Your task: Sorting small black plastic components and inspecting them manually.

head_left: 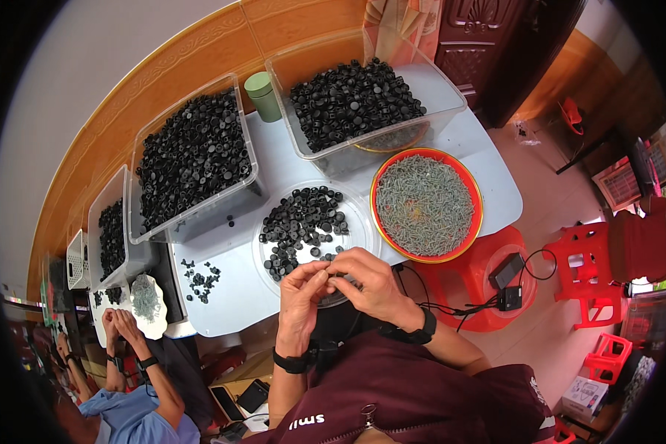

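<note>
A dark carved wooden door [468, 37] and red plastic stools [455, 274].
A green cylindrical lidded canister [263, 96] stands near orange-brown wall panelling [192, 59]; two black box-shaped devices [506, 271] rest atop one stool; a white printed box [584, 396] sits at lower right.

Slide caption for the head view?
Wearer's left hand and right hand close together at the near edge of a clear round tray of black parts, red bowl of screws at right.
</note>
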The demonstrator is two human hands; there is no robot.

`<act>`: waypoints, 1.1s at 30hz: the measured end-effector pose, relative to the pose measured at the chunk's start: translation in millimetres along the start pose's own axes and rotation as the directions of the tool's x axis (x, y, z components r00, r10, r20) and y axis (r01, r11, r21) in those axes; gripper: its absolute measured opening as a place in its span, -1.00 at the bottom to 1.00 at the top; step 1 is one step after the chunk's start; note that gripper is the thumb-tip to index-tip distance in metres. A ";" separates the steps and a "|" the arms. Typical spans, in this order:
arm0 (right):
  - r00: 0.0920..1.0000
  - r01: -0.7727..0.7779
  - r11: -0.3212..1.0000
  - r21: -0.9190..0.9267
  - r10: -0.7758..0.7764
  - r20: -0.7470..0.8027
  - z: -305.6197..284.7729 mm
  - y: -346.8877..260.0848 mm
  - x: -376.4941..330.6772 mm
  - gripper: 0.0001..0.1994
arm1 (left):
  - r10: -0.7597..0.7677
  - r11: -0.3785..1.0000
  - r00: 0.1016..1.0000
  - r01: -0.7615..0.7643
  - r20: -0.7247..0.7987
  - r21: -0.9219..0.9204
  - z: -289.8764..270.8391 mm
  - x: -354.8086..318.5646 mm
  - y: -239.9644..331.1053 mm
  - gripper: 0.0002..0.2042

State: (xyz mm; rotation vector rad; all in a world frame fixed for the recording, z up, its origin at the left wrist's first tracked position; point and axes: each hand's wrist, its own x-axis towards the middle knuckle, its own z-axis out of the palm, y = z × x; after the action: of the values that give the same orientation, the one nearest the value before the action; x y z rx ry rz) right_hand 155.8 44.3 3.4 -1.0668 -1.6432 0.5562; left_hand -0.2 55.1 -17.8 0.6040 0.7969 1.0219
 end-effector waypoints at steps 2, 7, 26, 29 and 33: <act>0.996 -0.086 0.996 0.015 0.087 -0.037 -13.4 -3.0 3.7 -0.83 | -0.004 1.000 1.000 0.004 -0.009 -0.018 0.7 -1.7 0.5 -0.83; 0.931 -0.328 0.912 -0.248 0.267 -0.250 -63.1 51.8 13.8 -0.84 | -0.023 0.999 0.999 0.022 -0.023 -0.046 0.0 -4.0 1.4 -0.83; 0.814 -0.551 0.835 0.008 0.539 -0.215 -86.2 90.8 18.8 -0.92 | -0.027 0.997 1.000 0.027 0.001 -0.066 -4.2 -16.1 -7.9 -0.84; 0.782 -0.566 0.800 0.199 0.597 -0.177 -90.5 91.3 13.5 -0.91 | -0.033 0.997 0.999 0.035 0.026 -0.063 0.5 -16.2 -8.8 -0.85; 0.712 -0.483 0.665 0.570 0.677 -0.188 -87.2 78.9 14.6 -0.92 | -0.037 0.997 0.999 0.039 0.035 -0.071 1.7 -15.7 -10.0 -0.84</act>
State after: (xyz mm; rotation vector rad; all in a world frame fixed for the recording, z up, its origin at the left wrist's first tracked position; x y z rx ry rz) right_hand 265.0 82.8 -21.5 -1.2241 -0.6999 1.0528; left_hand 1.6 36.6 -19.8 0.5412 0.7360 0.9989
